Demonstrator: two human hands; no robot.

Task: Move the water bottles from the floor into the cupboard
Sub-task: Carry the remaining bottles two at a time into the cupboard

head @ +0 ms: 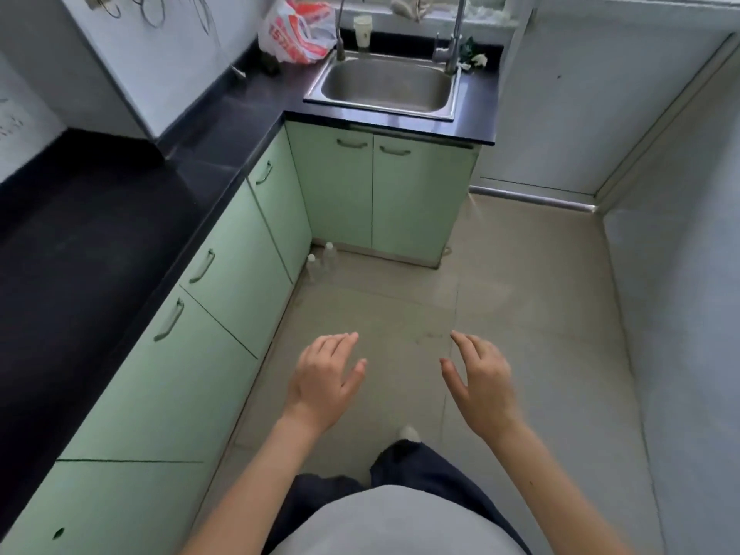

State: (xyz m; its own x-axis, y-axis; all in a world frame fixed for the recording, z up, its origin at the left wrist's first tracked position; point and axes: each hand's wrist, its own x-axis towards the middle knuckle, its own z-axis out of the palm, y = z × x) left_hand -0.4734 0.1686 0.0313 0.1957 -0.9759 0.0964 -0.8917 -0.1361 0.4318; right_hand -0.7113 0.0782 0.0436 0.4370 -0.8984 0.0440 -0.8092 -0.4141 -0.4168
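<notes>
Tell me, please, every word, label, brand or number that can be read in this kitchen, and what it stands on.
No text here can be read with certainty.
Plastic bag on the counter: large printed characters among red and orange bands, too creased and blurred to read.
Paper cup behind the sink: a small dark mark, too small to read.
Water bottles on the floor: no legible label.

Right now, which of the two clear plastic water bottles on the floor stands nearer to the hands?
The left clear plastic water bottle, beside the row of green cupboard doors; the other bottle stands farther back in the corner.
</notes>
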